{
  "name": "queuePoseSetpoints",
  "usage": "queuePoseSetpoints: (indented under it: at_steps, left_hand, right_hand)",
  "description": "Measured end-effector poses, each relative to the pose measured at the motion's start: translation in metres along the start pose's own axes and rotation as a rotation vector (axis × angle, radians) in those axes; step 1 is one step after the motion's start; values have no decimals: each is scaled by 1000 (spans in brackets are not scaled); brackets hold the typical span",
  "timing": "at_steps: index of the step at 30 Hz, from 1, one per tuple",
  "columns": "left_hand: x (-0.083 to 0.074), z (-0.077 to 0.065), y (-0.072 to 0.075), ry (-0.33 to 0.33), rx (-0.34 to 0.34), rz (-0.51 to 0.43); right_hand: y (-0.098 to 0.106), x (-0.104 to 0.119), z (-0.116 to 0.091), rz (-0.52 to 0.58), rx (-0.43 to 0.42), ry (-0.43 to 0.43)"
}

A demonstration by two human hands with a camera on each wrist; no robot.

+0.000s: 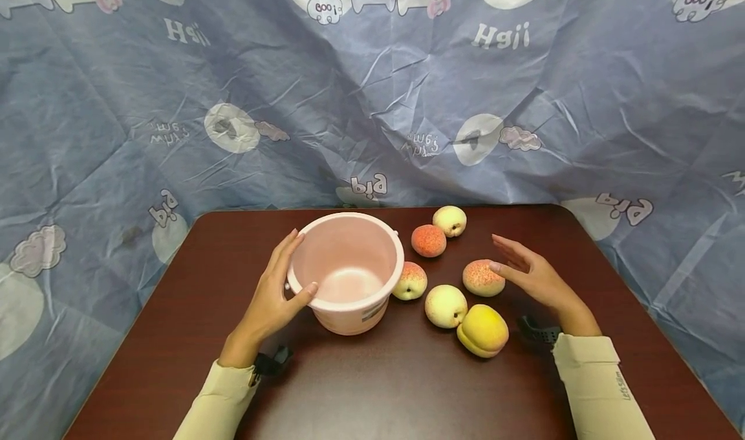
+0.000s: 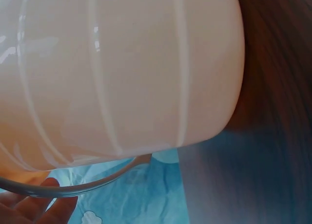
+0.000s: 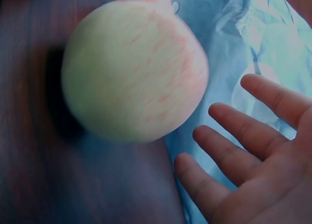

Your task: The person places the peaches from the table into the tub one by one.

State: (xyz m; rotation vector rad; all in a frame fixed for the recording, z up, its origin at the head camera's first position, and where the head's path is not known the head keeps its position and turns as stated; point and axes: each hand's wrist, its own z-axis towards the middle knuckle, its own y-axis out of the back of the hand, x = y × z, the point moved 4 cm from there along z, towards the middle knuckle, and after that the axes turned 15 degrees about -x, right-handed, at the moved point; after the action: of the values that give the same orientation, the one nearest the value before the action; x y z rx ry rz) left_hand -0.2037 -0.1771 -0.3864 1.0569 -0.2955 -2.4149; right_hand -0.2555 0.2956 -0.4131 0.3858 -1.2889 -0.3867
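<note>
Pink, glossy, ribbed bucket (image 1: 345, 317)

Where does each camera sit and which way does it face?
Head: worn there, looking forward and down at the bucket; left hand, right hand, sleeves show.
Left wrist: worn there, facing the bucket's side; left fingers show.
Right wrist: worn there, facing a pale fruit; right fingers show.
Head and left wrist share the bucket.

Glints mark the round pale-pink plastic bucket (image 2: 136, 73); glare greys the flat reddish-brown wooden table (image 1: 401, 388) toward its near edge.
</note>
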Motion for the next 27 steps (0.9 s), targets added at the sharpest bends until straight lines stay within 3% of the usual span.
queuePoseSetpoints:
  at_steps: [7, 15, 27]
  left_hand:
    - [3, -3, -7, 4, -12, -54]
    - [-33, 3, -5, 30, -7, -115]
    - [-32, 4, -2, 5, -46, -120]
  right_hand:
    - [0, -18, -2, 22, 35, 3]
    - [-4, -34, -4, 69, 35, -2]
    - [-15, -46, 2, 124, 48, 1]
